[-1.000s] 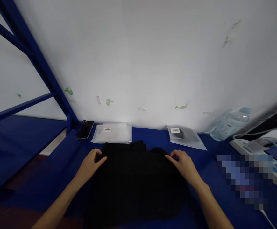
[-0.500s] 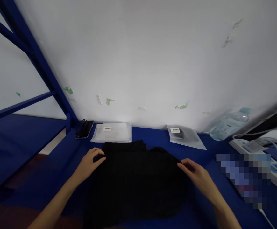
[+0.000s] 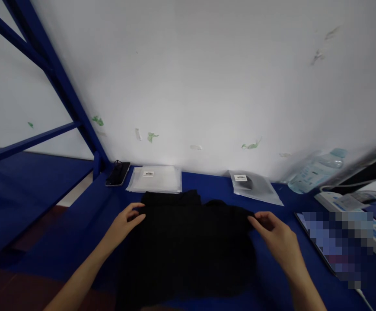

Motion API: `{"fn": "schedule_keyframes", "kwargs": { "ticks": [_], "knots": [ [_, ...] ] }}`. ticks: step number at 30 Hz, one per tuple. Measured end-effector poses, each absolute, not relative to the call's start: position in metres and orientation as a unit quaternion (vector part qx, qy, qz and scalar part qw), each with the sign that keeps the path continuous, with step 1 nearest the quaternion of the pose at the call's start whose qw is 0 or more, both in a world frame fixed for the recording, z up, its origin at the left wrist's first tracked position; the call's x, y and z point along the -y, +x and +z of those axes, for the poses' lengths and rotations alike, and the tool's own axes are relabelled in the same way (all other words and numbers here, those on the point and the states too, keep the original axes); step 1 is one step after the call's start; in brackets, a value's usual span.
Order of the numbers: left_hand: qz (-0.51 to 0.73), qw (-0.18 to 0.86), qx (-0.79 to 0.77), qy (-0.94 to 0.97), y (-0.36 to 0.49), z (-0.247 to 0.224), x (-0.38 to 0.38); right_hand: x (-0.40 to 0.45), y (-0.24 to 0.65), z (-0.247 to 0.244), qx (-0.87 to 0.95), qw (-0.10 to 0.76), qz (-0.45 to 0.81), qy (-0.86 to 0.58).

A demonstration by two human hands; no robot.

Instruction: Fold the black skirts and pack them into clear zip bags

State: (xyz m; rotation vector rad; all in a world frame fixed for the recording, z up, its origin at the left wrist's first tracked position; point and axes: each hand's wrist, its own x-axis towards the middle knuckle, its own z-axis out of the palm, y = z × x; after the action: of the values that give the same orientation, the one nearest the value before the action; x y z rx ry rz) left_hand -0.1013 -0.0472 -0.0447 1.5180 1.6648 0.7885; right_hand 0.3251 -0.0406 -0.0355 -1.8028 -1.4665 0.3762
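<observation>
A black garment (image 3: 188,250) lies on the blue tabletop in front of me, its top edge folded; its exact kind I cannot make out. At its upper left edge, my left hand (image 3: 125,226) has thumb and fingertips closed on the cloth, with a small gap showing behind the tips. My right hand (image 3: 277,237) pinches the upper right corner between thumb and fingers and draws it outward. The garment's lower part is dark, with few folds visible.
Along the white wall sit a phone (image 3: 118,173), clear plastic bags (image 3: 162,181) with a barcode label, and another bag (image 3: 259,188) holding something dark. On the right are a plastic bottle (image 3: 317,172), a power strip (image 3: 327,199) with cables, and a phone with a blurred screen (image 3: 330,242).
My right hand has moved slightly right and up, stretching the garment's upper right corner outward. My left hand stays at the left edge. The whole view has shifted slightly.
</observation>
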Motion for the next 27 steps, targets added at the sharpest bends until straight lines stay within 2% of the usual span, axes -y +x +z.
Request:
{"fn": "schedule_keyframes", "kwargs": {
  "ticks": [3, 6, 12, 17, 20, 22, 24, 27],
  "knots": [
    [0.318, 0.369, -0.654, 0.579, -0.098, -0.046, 0.049, 0.043, 0.286, -0.009, 0.606, 0.417, 0.054, -0.675],
    [0.320, 0.370, -0.654, 0.577, -0.096, -0.048, 0.049, 0.044, 0.238, 0.001, 0.686, 0.412, 0.008, -0.600],
    [0.314, 0.375, -0.656, 0.575, -0.098, -0.050, 0.049, 0.044, 0.157, -0.034, 0.808, 0.312, 0.065, -0.496],
    [0.313, 0.380, -0.651, 0.578, -0.100, -0.050, 0.050, 0.050, 0.153, -0.042, 0.820, 0.324, 0.108, -0.459],
    [0.308, 0.388, -0.642, 0.585, -0.102, -0.047, 0.054, 0.053, 0.183, -0.036, 0.756, 0.398, 0.147, -0.499],
    [0.303, 0.395, -0.636, 0.589, -0.103, -0.044, 0.056, 0.053, 0.205, -0.038, 0.688, 0.413, 0.155, -0.576],
    [0.296, 0.396, -0.631, 0.598, -0.105, -0.043, 0.058, 0.053, 0.221, -0.045, 0.645, 0.371, 0.171, -0.645],
    [0.284, 0.387, -0.622, 0.619, -0.106, -0.047, 0.059, 0.054, 0.230, -0.056, 0.639, 0.304, 0.220, -0.672]
  ]
}}
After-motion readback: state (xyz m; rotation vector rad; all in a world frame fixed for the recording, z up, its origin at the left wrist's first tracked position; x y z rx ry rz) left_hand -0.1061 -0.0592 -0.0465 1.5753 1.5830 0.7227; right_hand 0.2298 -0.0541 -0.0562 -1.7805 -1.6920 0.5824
